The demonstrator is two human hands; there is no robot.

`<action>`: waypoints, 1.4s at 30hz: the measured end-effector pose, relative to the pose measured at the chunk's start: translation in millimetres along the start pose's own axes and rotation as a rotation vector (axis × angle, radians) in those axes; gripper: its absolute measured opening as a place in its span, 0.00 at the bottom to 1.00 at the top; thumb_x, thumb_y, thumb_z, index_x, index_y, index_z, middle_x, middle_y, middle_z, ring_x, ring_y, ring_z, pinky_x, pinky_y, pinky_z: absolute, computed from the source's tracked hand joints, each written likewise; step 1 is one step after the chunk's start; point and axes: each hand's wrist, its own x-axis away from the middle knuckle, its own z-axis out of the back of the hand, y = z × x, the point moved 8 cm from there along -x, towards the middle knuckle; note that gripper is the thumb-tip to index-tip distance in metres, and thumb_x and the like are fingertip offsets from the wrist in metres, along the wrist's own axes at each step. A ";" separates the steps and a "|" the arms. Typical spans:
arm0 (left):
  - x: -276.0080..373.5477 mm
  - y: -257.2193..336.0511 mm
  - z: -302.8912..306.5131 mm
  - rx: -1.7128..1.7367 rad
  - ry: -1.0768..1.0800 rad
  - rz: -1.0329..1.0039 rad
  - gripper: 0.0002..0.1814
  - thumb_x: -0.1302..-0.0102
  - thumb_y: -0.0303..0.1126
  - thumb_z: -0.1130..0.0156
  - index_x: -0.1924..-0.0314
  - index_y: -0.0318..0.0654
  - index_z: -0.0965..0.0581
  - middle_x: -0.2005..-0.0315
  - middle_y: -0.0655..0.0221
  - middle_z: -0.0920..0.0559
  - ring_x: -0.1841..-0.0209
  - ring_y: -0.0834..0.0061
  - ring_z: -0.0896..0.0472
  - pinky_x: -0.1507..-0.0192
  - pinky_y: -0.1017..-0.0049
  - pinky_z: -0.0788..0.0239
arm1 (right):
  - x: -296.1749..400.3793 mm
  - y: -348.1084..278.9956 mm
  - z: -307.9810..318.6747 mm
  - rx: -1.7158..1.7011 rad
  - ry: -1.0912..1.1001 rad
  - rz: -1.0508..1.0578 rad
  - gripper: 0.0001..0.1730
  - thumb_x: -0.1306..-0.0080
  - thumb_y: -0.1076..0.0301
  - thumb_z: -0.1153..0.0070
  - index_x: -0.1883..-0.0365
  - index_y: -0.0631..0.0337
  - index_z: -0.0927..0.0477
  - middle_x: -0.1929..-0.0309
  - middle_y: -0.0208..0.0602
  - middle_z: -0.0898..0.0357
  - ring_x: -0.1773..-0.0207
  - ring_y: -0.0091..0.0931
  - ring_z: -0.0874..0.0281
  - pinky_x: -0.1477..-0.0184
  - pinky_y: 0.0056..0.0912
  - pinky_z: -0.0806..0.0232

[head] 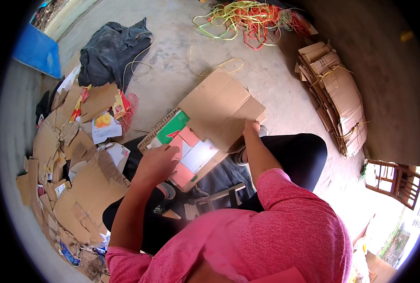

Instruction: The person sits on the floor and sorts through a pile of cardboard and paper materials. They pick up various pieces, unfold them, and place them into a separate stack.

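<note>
Between my legs lies a stack of flattened cardboard. A large brown cardboard sheet forms its far right part, and my right hand grips that sheet's near right edge. On the stack's left side rests a green printed carton piece. A flattened pink-and-white carton partly covers it. My left hand is at the left edge of the pink-and-white carton, fingers curled; whether they pinch it is hidden. A corrugated edge shows along the stack's upper left side.
Loose scrap cardboard is heaped along the left wall. Beyond it lies a dark woven sack. Tangled plastic strapping sits at the far side. A tied cardboard bundle lies to the right, near a wooden chair.
</note>
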 end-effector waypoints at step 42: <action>17.8 -29.7 -11.1 0.072 -0.031 0.080 0.16 0.41 0.30 0.35 0.51 0.41 0.20 0.60 0.56 0.17 0.53 0.52 0.17 0.53 0.56 0.25 | 117.9 32.0 -141.2 1.712 -0.619 0.811 0.44 0.46 0.54 0.31 0.31 0.51 0.30 0.32 0.44 0.31 0.31 0.44 0.33 0.32 0.47 0.33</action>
